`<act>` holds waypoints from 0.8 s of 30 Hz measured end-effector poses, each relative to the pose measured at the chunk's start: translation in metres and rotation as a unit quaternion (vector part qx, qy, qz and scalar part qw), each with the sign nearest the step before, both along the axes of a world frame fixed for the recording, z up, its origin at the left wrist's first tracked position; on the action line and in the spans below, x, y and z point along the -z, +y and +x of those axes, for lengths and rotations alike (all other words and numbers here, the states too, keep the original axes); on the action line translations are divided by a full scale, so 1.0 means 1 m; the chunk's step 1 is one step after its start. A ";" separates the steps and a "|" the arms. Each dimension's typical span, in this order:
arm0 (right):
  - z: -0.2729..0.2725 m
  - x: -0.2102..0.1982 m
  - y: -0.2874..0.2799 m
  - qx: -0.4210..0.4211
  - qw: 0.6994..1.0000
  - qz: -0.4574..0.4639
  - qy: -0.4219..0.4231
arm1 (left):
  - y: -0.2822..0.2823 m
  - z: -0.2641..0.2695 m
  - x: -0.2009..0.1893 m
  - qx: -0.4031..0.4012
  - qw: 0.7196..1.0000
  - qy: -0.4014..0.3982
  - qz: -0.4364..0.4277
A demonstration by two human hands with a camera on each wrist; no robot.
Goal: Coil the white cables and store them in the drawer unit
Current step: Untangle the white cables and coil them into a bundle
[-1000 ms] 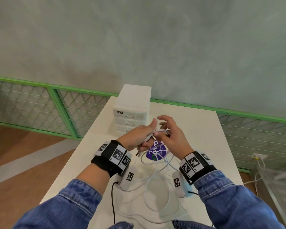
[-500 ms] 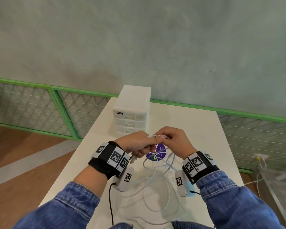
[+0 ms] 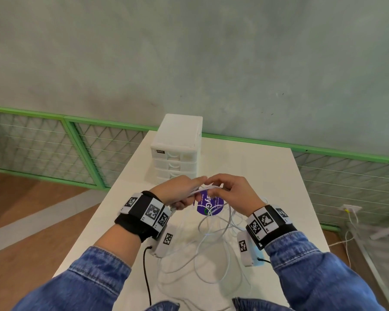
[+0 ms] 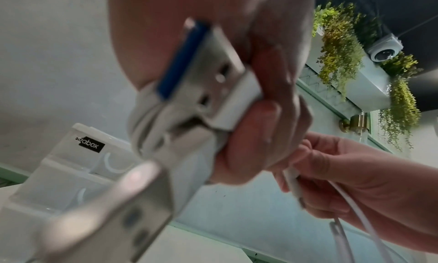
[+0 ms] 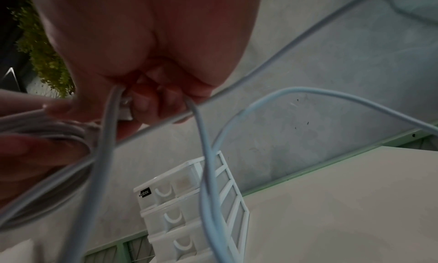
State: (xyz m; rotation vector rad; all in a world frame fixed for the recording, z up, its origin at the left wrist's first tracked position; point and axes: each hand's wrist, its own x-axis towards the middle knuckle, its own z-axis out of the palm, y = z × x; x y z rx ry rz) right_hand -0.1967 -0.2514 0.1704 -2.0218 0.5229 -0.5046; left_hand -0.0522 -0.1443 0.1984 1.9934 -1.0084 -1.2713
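Here we hold both hands raised together above the counter (image 3: 267,167), just in front of the drawer unit (image 3: 177,151). Our left hand (image 3: 177,194) has its fingers (image 4: 255,141) curled tight around a bundle of the white cables (image 3: 208,239), and from the left wrist view USB plugs (image 4: 208,66) with metal shells jut out of that grip, one showing a blue insert. Our right hand (image 3: 231,191) meets it fingertip to fingertip, its fingers (image 5: 147,102) pinching strands of the same cables near a slim connector.

Below the hands, the cables hang in loose, uneven loops that spill onto the counter toward us, crossing over a round purple sticker (image 3: 211,204). They are thin, white and still mostly uncoiled. The drawer unit stands upright, white with translucent drawers that all look closed, and a small black label at its top corner.
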 end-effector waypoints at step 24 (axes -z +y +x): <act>-0.009 -0.002 0.005 0.000 0.989 0.149 -0.023 | 0.024 -0.001 -0.025 0.065 0.997 0.031 -0.025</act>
